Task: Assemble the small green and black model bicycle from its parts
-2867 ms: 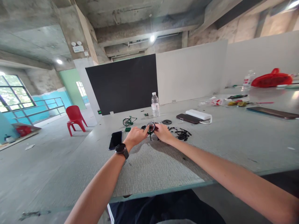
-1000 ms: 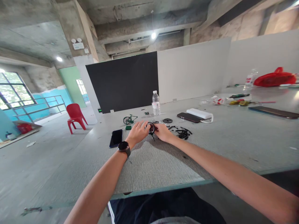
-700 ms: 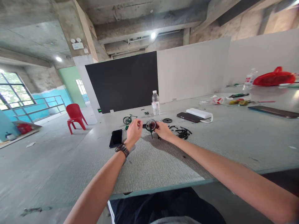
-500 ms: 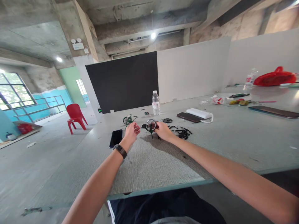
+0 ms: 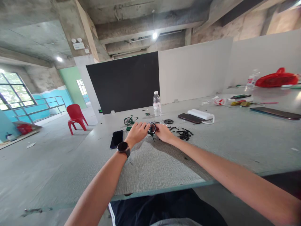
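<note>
Between my hands is a small model bicycle wheel (image 5: 151, 128) with a pale rim and thin spokes; a dark stand-like piece points down below it. My right hand (image 5: 164, 133) is closed on the wheel assembly from the right, its fingertips partly hidden behind it. My left hand (image 5: 138, 133) lies palm down against the wheel's left side, fingers bent onto it; what exactly the fingertips pinch is hidden. Behind my left hand stands a green model bicycle (image 5: 130, 120). A small green piece (image 5: 128, 128) rests beside that hand.
Loose black parts (image 5: 185, 134) and a separate wheel (image 5: 168, 121) lie right of my hands. A phone (image 5: 117, 139) sits to the left. Farther back are a water bottle (image 5: 156, 104), a dark phone (image 5: 190, 118), a white power bank (image 5: 200, 114) and a red bag (image 5: 276, 78).
My left hand has moved right and turned palm down, from apart to touching the wheel. The green piece beside it has come into view. My right hand keeps its hold.
</note>
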`<state>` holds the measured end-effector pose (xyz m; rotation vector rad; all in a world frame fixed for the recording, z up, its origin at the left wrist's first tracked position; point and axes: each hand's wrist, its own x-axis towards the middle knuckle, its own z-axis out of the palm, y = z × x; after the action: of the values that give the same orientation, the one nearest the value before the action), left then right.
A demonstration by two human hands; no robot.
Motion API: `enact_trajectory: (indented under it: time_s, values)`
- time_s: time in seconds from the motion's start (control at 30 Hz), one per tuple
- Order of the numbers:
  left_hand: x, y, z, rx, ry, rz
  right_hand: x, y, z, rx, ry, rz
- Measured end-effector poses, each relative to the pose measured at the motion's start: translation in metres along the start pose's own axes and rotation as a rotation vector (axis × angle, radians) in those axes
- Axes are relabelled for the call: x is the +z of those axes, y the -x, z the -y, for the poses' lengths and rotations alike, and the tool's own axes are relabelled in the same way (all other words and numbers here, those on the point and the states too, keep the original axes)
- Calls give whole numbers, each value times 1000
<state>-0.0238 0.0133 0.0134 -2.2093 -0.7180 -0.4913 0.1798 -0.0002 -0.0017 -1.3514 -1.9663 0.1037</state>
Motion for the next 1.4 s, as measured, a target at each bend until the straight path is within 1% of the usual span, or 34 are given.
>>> enact_trajectory:
  time_s: [0.1,0.17,0.33,0.57,0.67,0.9,1.13,1.27,1.4]
  values:
    - [6,1,-4,-1,-28,-38,1,0,-2,-16,36,7]
    - [9,2,-5,-2,-27,-37,1,0,-3,-15,44,14]
    - [11,3,-5,4,-5,2,1,1,-2,-22,13,25]
    - [6,4,-7,-37,50,92,3,2,-3,-27,-11,3]
    - [5,4,-7,-37,70,105,4,1,-4,-35,-13,0]
    - [6,4,-7,-43,64,98,5,2,-5,-61,-12,10]
    - [7,4,-8,-74,72,51,3,3,-1,-58,-22,13]
    - [9,5,-8,-110,69,55,1,4,2,-75,-56,28]
    - [10,5,-8,-104,76,73,0,4,2,-80,-60,27]
